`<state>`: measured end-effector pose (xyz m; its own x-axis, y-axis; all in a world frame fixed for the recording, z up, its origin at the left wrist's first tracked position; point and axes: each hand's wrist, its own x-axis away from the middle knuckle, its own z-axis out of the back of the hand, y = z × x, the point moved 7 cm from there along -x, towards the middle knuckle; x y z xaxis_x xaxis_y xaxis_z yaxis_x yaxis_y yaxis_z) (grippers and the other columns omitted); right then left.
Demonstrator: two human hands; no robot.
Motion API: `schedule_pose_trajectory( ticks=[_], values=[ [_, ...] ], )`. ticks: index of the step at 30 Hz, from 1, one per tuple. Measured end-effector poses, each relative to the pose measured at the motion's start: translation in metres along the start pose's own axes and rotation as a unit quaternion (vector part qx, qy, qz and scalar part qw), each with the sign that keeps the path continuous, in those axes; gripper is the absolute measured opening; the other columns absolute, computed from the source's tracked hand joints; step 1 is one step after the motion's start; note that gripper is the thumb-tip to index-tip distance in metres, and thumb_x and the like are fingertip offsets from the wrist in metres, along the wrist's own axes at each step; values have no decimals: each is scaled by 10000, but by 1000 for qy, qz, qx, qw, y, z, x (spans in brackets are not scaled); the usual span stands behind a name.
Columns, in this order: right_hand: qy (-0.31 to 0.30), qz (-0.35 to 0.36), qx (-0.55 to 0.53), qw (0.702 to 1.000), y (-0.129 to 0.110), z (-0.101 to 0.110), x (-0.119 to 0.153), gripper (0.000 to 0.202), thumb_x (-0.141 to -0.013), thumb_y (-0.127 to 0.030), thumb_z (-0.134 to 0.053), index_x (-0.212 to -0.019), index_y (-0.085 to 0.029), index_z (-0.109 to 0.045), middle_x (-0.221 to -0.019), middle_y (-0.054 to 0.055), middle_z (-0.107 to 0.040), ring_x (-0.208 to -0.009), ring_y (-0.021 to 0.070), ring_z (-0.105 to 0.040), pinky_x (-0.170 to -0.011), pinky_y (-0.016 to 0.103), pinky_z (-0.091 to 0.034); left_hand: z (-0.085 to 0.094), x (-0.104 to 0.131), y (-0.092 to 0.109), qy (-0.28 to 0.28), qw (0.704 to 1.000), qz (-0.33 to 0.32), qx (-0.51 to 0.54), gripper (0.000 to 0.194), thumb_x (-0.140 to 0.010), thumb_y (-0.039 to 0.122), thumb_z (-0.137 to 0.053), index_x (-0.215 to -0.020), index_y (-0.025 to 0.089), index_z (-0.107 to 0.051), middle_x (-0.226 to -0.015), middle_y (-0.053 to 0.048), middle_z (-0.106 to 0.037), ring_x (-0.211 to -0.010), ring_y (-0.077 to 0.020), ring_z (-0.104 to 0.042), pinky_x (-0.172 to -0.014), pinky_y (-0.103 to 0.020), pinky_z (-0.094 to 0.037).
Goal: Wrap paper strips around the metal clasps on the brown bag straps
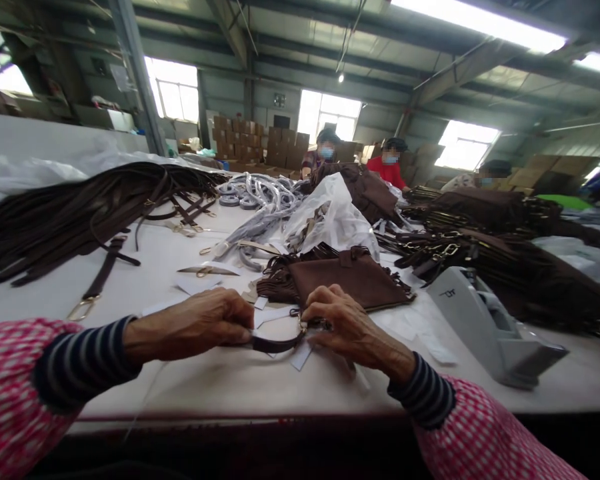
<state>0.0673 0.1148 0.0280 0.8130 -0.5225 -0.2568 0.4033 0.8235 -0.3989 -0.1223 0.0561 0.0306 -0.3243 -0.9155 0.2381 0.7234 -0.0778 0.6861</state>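
Observation:
A short dark leather strap [275, 345] bends between my two hands, just above the front of the white table [205, 393]. My left hand [195, 327] pinches one end of it between thumb and fingers. At the other end, my right hand [353, 327] has its fingers curled round the strap by a gold-coloured metal clasp [301, 323]. Its fingertips partly cover the clasp. Directly behind my hands lies a brown fringed bag [340, 277]. White paper slips [301, 357] lie under and around the strap.
On the right stands a grey tape dispenser [490, 327], with brown bags [530, 260] piled behind it. Long brown straps [80, 207] are heaped at the left, one with a gold buckle [84, 308]. Plastic-wrapped grey handles [260, 190] lie farther back. Several people work across the table.

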Motion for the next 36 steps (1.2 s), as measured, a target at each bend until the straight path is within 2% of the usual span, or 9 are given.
schedule_pose_trajectory(
  ticks=[6, 9, 11, 14, 19, 26, 29, 32, 36],
  values=[
    [52, 15, 8, 999, 16, -9, -1, 44, -896, -249, -717, -905, -210, -736, -1017, 45, -613, -957, 191, -476, -878, 330, -399, -22, -7, 0, -43, 997, 34, 52, 184, -843, 343, -581, -741, 193, -603, -612, 50, -434, -563, -123, -365, -524, -243, -250],
    [57, 21, 9, 998, 15, -12, -7, 69, -900, -246, -712, -861, -191, -725, -984, 44, -608, -939, 184, -469, -871, 322, -390, -22, -15, 5, -9, 998, 51, 26, 223, -840, 360, -569, -708, 185, -615, -604, 44, -458, -564, -125, -387, -533, -240, -272],
    [48, 26, -5, 999, 15, -12, -7, 44, -901, -214, -701, -929, -204, -733, -1008, 40, -603, -948, 183, -467, -867, 316, -383, -21, -22, 11, 12, 999, 44, 9, 210, -817, 337, -575, -696, 179, -639, -605, 37, -500, -587, -131, -424, -560, -239, -301],
    [28, 39, -27, 998, 17, -11, -4, 161, -892, -221, -714, -1047, -256, -740, -1071, 31, -594, -981, 187, -463, -869, 320, -366, -23, -28, 19, 19, 998, 54, 28, 194, -783, 314, -561, -691, 173, -657, -629, 15, -600, -612, -155, -506, -588, -250, -354],
    [20, 44, -50, 998, 21, -16, -12, 95, -837, -289, -789, -917, -242, -770, -1017, 26, -602, -953, 185, -456, -855, 323, -338, -21, -33, 26, 61, 996, 68, -3, 211, -751, 325, -552, -621, 176, -627, -624, 11, -612, -629, -166, -527, -619, -269, -372],
    [-7, 36, -105, 994, 27, -21, -36, 58, -811, -196, -785, -799, -193, -729, -874, -8, -624, -900, 167, -474, -816, 302, -313, -21, -51, 6, 138, 984, 100, 55, 273, -751, 420, -604, -696, 163, -681, -613, -12, -645, -599, -181, -549, -558, -269, -366],
    [-37, 37, -146, 988, 29, -21, -39, 60, -821, -164, -760, -782, -166, -714, -856, -15, -632, -843, 140, -514, -808, 291, -327, -23, -55, 0, 145, 983, 95, 52, 298, -781, 447, -620, -725, 163, -693, -600, -6, -619, -568, -162, -526, -517, -252, -337],
    [-38, 52, -175, 983, 30, -21, -39, 67, -830, -144, -740, -773, -153, -705, -849, -16, -631, -828, 130, -531, -799, 278, -341, -23, -52, 0, 107, 990, 73, 60, 341, -836, 487, -589, -749, 169, -677, -625, 5, -586, -571, -157, -544, -522, -244, -387],
    [-18, 67, -212, 975, 32, -21, -38, 62, -848, -158, -724, -787, -153, -712, -844, -12, -618, -845, 134, -534, -813, 276, -356, -18, -38, 12, -19, 996, 77, 48, 432, -830, 509, -601, -1146, 217, -636, -807, -10, -663, -726, -222, -660, -644, -286, -503]
  ],
)
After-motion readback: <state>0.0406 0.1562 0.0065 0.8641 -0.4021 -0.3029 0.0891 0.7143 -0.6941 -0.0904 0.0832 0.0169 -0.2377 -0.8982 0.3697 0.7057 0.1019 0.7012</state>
